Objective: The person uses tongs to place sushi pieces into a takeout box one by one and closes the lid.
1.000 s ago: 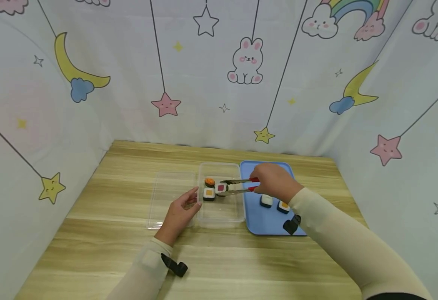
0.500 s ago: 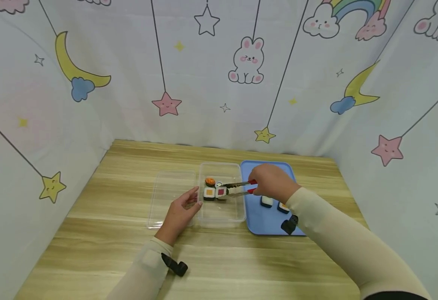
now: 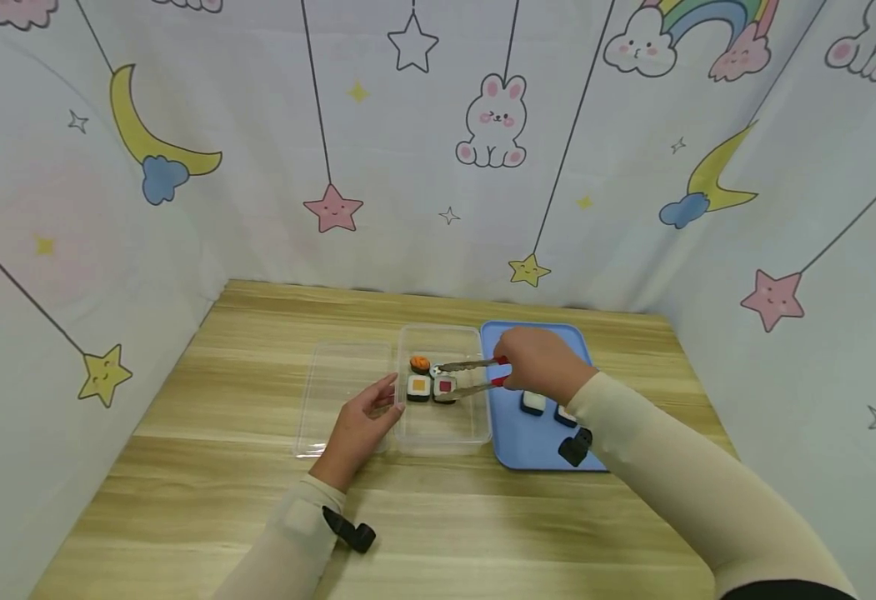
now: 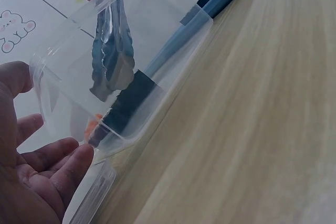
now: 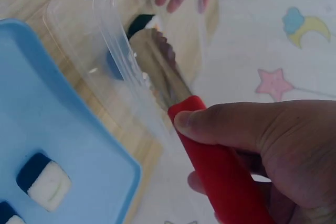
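Note:
My right hand [image 3: 538, 362] grips the red handle of metal tongs [image 3: 468, 376], seen close up in the right wrist view [image 5: 220, 182]. The tong arms reach into a clear plastic container [image 3: 438, 433] and stand spread on either side of a red-centred sushi roll [image 3: 445, 387]. An orange-centred roll [image 3: 418, 387] sits beside it, and an orange-topped piece [image 3: 419, 364] lies behind. My left hand [image 3: 366, 417] rests with relaxed fingers [image 4: 68, 163] against the container's left wall [image 4: 157, 51].
A blue tray [image 3: 535, 454] lies right of the container with two more rolls [image 3: 533, 402] on it, one hidden partly by my right arm. A clear lid [image 3: 336, 387] lies flat left of the container. Printed curtains close in the wooden table [image 3: 438, 525].
The tongs lowered the red-centred roll into the container next to the orange-centred one, and their arms have spread apart. The left hand has stayed where it was.

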`<action>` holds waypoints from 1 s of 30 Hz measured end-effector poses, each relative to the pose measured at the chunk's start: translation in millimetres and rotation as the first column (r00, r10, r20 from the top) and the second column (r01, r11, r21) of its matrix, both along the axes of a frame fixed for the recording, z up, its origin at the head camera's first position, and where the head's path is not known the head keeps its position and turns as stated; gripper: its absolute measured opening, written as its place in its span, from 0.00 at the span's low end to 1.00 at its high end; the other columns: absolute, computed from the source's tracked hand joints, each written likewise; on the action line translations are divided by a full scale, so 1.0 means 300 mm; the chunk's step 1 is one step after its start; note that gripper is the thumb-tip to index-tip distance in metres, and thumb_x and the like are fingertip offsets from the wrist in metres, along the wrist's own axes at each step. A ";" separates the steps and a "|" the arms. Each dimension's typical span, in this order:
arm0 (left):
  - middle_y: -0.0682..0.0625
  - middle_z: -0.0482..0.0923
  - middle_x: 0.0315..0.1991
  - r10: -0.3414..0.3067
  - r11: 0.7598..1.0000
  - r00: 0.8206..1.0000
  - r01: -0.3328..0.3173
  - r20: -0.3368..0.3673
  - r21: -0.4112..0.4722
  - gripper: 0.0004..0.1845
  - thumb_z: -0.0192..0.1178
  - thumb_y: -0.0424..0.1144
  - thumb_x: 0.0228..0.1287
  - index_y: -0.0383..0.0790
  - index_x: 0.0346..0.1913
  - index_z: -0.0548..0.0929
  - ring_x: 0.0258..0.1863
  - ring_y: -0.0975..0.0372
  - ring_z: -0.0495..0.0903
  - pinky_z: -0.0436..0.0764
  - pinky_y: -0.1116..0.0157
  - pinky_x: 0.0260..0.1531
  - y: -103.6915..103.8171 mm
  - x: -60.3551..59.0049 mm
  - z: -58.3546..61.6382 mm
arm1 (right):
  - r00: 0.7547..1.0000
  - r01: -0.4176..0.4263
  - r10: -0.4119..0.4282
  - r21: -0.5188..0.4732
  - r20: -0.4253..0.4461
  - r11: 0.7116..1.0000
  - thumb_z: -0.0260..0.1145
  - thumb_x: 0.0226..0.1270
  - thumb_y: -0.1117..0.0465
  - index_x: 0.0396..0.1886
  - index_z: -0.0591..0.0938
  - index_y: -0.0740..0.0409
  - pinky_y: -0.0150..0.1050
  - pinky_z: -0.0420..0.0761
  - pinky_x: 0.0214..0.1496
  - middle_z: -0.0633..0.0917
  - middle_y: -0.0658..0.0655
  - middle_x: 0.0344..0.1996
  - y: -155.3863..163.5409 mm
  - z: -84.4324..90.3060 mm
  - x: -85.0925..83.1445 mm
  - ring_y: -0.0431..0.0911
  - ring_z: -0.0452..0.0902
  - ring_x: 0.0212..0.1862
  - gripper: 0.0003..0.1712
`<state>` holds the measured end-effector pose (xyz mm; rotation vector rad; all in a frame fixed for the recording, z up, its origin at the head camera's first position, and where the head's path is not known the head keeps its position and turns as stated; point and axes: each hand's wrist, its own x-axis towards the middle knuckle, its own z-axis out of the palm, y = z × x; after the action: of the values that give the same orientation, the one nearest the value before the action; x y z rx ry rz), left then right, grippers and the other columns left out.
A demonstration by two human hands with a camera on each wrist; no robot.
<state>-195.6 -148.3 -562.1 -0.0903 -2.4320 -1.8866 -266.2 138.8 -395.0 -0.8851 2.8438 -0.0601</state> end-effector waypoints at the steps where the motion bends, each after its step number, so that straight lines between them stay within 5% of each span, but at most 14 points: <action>1: 0.39 0.81 0.63 0.000 1.000 1.000 0.000 -0.001 -0.003 0.30 0.69 0.41 0.70 0.43 0.73 0.76 0.60 0.50 0.82 0.79 0.47 0.60 0.001 0.000 -0.001 | 1.000 0.015 -0.015 -0.022 0.000 1.000 0.81 0.57 0.59 0.44 0.91 0.52 0.42 0.85 0.42 0.88 0.48 0.39 0.016 -0.001 0.001 0.42 0.82 0.39 0.14; 5: 0.40 0.81 0.63 -0.004 1.000 1.000 0.004 -0.002 -0.009 0.30 0.69 0.42 0.70 0.43 0.73 0.76 0.60 0.50 0.82 0.80 0.47 0.60 0.005 0.000 -0.004 | 0.990 0.142 -0.138 -0.183 0.032 0.973 0.81 0.60 0.54 0.56 0.88 0.53 0.47 0.85 0.48 0.87 0.52 0.47 0.115 -0.004 0.012 0.48 0.83 0.46 0.24; 11: 0.42 0.81 0.63 -0.008 1.000 1.000 0.008 0.012 -0.020 0.30 0.68 0.43 0.71 0.46 0.74 0.76 0.60 0.51 0.82 0.79 0.47 0.61 0.008 -0.003 -0.003 | 0.939 0.338 -0.338 -0.359 0.066 0.870 0.79 0.63 0.50 0.62 0.84 0.58 0.53 0.84 0.50 0.85 0.58 0.51 0.352 -0.043 0.040 0.55 0.81 0.50 0.31; 22: 0.41 0.81 0.63 0.002 1.000 1.000 -0.002 -0.006 -0.027 0.30 0.69 0.43 0.70 0.44 0.73 0.76 0.60 0.50 0.82 0.79 0.47 0.60 0.004 -0.010 -0.005 | 0.904 0.387 -0.428 -0.405 -0.012 0.828 0.82 0.59 0.53 0.58 0.86 0.63 0.48 0.81 0.40 0.88 0.63 0.46 0.663 -0.207 0.211 0.54 0.80 0.41 0.30; 30: 0.41 0.81 0.64 -0.004 1.000 1.000 0.004 0.003 -0.015 0.31 0.69 0.42 0.70 0.45 0.74 0.76 0.61 0.49 0.82 0.79 0.46 0.60 0.005 -0.013 -0.008 | 0.879 0.441 -0.477 -0.420 0.023 0.793 0.83 0.56 0.53 0.56 0.87 0.64 0.44 0.80 0.36 0.88 0.61 0.43 0.767 -0.318 0.333 0.52 0.81 0.39 0.30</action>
<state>-199.5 -146.8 -564.6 -0.0924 -2.4499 -1.8722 -166.3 369.0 -490.3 -0.2153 3.1113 -0.7292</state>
